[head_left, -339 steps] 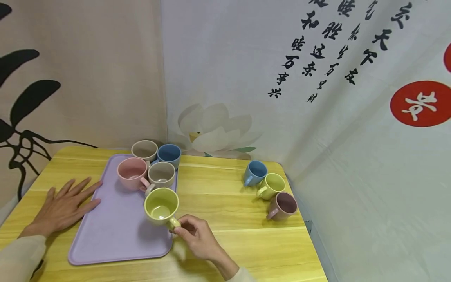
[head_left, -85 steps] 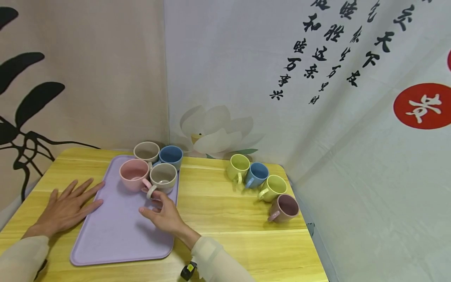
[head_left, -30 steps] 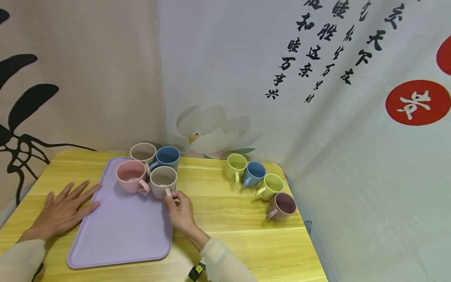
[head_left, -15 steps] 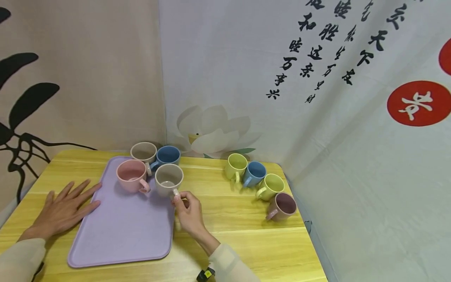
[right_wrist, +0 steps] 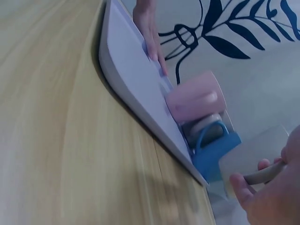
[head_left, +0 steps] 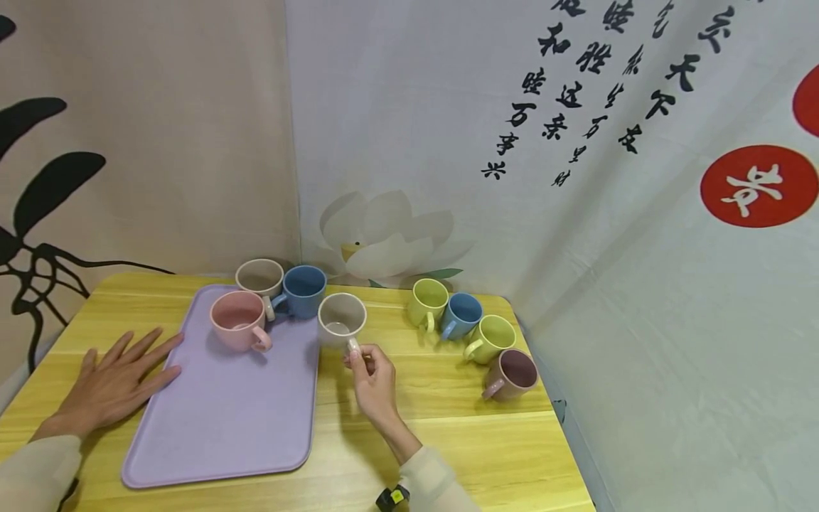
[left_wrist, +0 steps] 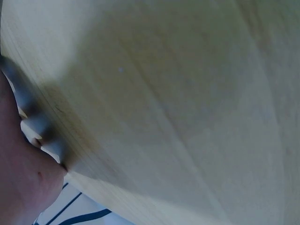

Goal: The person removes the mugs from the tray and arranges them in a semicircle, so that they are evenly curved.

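My right hand [head_left: 376, 384] pinches the handle of a light grey cup [head_left: 342, 320], held just off the tray's right edge; the right wrist view shows this cup [right_wrist: 253, 157] raised above the table. My left hand [head_left: 110, 387] lies flat with fingers spread, its fingertips on the left rim of the lilac tray [head_left: 224, 419]. On the tray's far end stand a pink cup [head_left: 239, 321], a beige cup [head_left: 259, 276] behind it, and a blue cup [head_left: 304, 291] beside that one. The left wrist view has mostly wood and part of the left hand [left_wrist: 28, 178].
At the table's far right, a row of cups runs along the edge: a yellow-green one [head_left: 428, 304], a light blue one [head_left: 462, 316], another yellow-green one [head_left: 491, 340] and a mauve one [head_left: 514, 375]. A printed cloth backdrop [head_left: 409, 142] rises directly behind the wooden table [head_left: 435, 448].
Earlier, a yellow-green cup left the tray and joined the right-hand row. Since then my right hand has gripped the light grey cup, lifted it and carried it rightward off the tray. The left hand stays put.
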Available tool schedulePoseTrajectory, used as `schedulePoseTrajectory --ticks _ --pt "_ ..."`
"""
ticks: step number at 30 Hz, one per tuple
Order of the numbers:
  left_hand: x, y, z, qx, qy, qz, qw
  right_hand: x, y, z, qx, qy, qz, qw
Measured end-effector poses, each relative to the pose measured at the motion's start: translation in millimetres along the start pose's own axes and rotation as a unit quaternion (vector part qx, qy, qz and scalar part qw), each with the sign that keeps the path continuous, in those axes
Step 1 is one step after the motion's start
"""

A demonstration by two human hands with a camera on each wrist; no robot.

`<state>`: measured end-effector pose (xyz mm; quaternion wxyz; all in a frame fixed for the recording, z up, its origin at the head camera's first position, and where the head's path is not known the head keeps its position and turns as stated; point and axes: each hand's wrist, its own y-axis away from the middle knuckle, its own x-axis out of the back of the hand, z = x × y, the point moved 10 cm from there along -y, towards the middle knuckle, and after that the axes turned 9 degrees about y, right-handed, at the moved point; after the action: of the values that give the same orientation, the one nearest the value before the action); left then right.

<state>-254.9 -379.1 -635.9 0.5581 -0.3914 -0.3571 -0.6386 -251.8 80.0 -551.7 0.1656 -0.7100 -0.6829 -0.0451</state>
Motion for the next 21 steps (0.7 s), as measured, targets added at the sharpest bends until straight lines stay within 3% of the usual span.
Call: schedulePoseTrajectory --ticks 11,21 --pt "-0.7 1.7 1.4 0.001 0.005 -0.002 1.0000 29 -18 18 -0.013 0.005 0.042 0.999" --pt "-1.5 1.1 -0.4 0.001 0.012 -0.011 0.9999 41 -33 35 -0.039 0.003 0.078 0.996"
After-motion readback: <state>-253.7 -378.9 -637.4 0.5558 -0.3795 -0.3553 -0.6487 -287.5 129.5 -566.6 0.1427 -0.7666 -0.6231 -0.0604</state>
